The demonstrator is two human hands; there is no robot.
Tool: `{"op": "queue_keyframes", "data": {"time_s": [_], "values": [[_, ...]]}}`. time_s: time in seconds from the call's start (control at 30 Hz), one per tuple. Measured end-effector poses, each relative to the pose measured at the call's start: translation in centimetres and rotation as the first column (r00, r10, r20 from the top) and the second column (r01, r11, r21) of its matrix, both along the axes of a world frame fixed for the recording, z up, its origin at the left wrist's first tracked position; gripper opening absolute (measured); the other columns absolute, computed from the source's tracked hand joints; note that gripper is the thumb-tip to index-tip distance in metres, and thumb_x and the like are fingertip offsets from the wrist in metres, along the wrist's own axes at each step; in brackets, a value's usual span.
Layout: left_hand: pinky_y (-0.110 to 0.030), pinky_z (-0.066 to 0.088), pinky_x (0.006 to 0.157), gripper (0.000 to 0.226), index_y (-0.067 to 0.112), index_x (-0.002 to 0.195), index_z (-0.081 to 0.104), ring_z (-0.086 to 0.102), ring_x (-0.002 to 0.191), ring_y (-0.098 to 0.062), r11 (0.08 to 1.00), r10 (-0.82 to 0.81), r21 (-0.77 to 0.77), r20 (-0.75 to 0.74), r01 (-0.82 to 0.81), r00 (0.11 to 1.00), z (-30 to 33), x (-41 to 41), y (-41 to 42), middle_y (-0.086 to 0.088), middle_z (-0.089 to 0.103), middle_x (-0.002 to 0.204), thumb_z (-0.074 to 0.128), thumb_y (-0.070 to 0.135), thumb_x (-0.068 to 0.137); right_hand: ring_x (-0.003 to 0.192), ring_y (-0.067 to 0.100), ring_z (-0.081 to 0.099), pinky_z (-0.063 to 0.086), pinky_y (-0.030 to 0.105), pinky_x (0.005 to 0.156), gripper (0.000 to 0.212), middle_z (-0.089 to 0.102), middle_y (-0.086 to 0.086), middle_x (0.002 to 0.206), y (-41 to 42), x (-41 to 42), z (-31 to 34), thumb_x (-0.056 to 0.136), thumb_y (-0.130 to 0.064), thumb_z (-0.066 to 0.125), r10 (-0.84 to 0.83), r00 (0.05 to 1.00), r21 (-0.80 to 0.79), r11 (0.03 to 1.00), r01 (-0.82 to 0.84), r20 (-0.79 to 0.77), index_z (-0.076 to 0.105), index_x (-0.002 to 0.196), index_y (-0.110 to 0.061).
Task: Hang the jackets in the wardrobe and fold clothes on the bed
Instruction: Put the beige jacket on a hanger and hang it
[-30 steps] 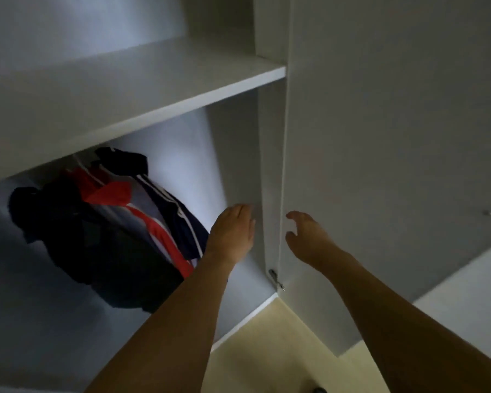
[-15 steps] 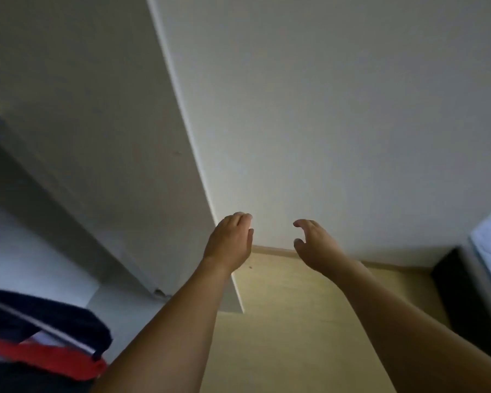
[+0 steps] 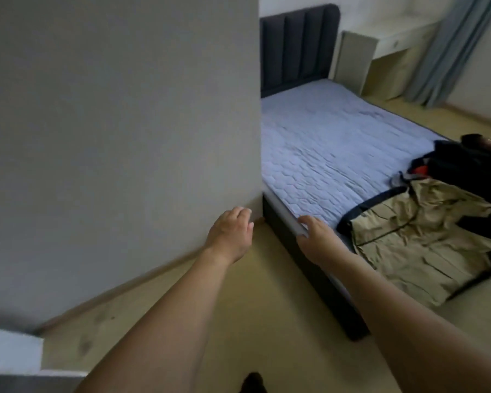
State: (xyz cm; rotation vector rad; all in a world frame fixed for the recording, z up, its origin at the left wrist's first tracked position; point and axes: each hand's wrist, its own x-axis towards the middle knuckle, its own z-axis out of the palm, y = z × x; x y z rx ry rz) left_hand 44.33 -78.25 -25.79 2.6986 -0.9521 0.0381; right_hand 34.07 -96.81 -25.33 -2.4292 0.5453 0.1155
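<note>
Both hands, left (image 3: 230, 231) and right (image 3: 315, 239), reach forward with fingers loosely curled, holding nothing. A khaki jacket (image 3: 421, 239) lies flat on the bed (image 3: 323, 148) near its foot, collar toward the headboard (image 3: 296, 46), long axis along the mattress. Dark clothes (image 3: 465, 165) are heaped just beyond.

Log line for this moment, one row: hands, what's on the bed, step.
left hand: empty | right hand: empty, over bed edge | tan jacket flat on bed | dark clothes pile beyond it | step: nothing picked up yet

We see a grey wall (image 3: 119, 137) at left, a pale desk (image 3: 386, 52) well beyond it, a blue-grey curtain (image 3: 448, 46) beside that desk.
</note>
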Motion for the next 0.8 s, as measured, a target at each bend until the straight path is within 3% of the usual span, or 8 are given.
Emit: {"op": "queue_keyframes", "data": {"time_s": [0.13, 0.27, 0.37, 0.43, 0.5, 0.67, 0.8], "values": [[-0.038, 0.039, 0.102, 0.036, 0.009, 0.128, 0.053, 0.05, 0.119, -0.03, 0.997, -0.074, 0.008, -0.112, 0.076, 0.991, -2.8, 1.2, -10.6, -0.01, 0.052, 0.133, 0.045, 0.025, 0.097, 0.133, 0.021, 0.04, 0.032, 0.03, 0.107, 0.049, 0.045, 0.008, 0.143, -10.2, -0.6, -1.6, 0.092, -0.017, 0.048, -0.159, 0.987, 0.006, 0.987, 0.16, -0.036, 0.042, 0.14, -0.013], [-0.037, 0.04, 0.1, 0.034, 0.007, 0.125, 0.054, 0.052, 0.115, -0.031, 0.997, -0.069, 0.002, -0.228, 0.072, 0.971, -6.3, 3.6, -20.4, -0.012, 0.053, 0.129, 0.046, 0.024, 0.097, 0.126, 0.022, 0.045, 0.035, 0.026, 0.093, 0.044, 0.048, 0.008, 0.14, -19.9, 0.5, -3.3, 0.094, -0.019, 0.046, -0.292, 0.956, 0.055, 0.954, 0.294, -0.042, 0.045, 0.138, -0.014], [-0.036, 0.039, 0.102, 0.035, 0.008, 0.128, 0.053, 0.05, 0.119, -0.031, 0.994, -0.083, 0.041, -0.317, 0.101, 0.945, -7.9, 5.9, -28.5, -0.013, 0.053, 0.132, 0.045, 0.024, 0.098, 0.126, 0.021, 0.046, 0.039, 0.029, 0.098, 0.047, 0.046, 0.006, 0.142, -27.5, 1.4, -4.2, 0.091, -0.016, 0.046, -0.409, 0.91, 0.092, 0.905, 0.415, -0.075, 0.045, 0.138, -0.016], [-0.037, 0.039, 0.102, 0.034, 0.007, 0.126, 0.053, 0.05, 0.12, -0.031, 0.991, -0.098, 0.053, -0.368, 0.126, 0.925, -8.2, 7.0, -34.5, -0.013, 0.053, 0.131, 0.043, 0.022, 0.097, 0.109, 0.019, 0.058, 0.049, 0.028, 0.084, 0.049, 0.049, 0.006, 0.138, -32.8, 1.7, -4.6, 0.088, -0.015, 0.045, -0.481, 0.871, 0.118, 0.864, 0.49, -0.096, 0.046, 0.137, -0.018], [-0.037, 0.04, 0.101, 0.034, 0.007, 0.127, 0.052, 0.049, 0.121, -0.031, 0.989, -0.108, 0.051, -0.412, 0.142, 0.904, -8.0, 7.7, -40.6, -0.014, 0.052, 0.132, 0.042, 0.02, 0.097, 0.092, 0.016, 0.062, 0.049, 0.025, 0.069, 0.049, 0.053, 0.005, 0.133, -38.3, 1.5, -4.8, 0.089, -0.016, 0.043, -0.554, 0.827, 0.141, 0.814, 0.563, -0.097, 0.047, 0.137, -0.019], [-0.037, 0.039, 0.098, 0.038, 0.012, 0.133, 0.049, 0.048, 0.122, -0.031, 0.98, -0.126, 0.077, -0.489, 0.186, 0.863, -8.8, 8.2, -57.1, -0.012, 0.048, 0.137, 0.038, 0.022, 0.098, 0.1, 0.021, 0.059, 0.051, 0.031, 0.075, 0.051, 0.054, 0.008, 0.129, -53.3, -0.6, -7.5, 0.089, -0.016, 0.046, -0.662, 0.731, 0.214, 0.7, 0.682, -0.166, 0.042, 0.14, -0.016], [-0.035, 0.039, 0.097, 0.039, 0.012, 0.131, 0.051, 0.049, 0.121, -0.029, 0.99, -0.094, 0.039, -0.546, 0.137, 0.832, -13.7, 9.1, -72.5, -0.011, 0.051, 0.136, 0.042, 0.02, 0.094, 0.081, 0.013, 0.054, 0.04, 0.026, 0.054, 0.054, 0.051, 0.008, 0.131, -68.6, -1.1, -13.7, 0.092, -0.018, 0.046, -0.726, 0.643, 0.246, 0.596, 0.765, -0.242, 0.035, 0.145, -0.014]]}}
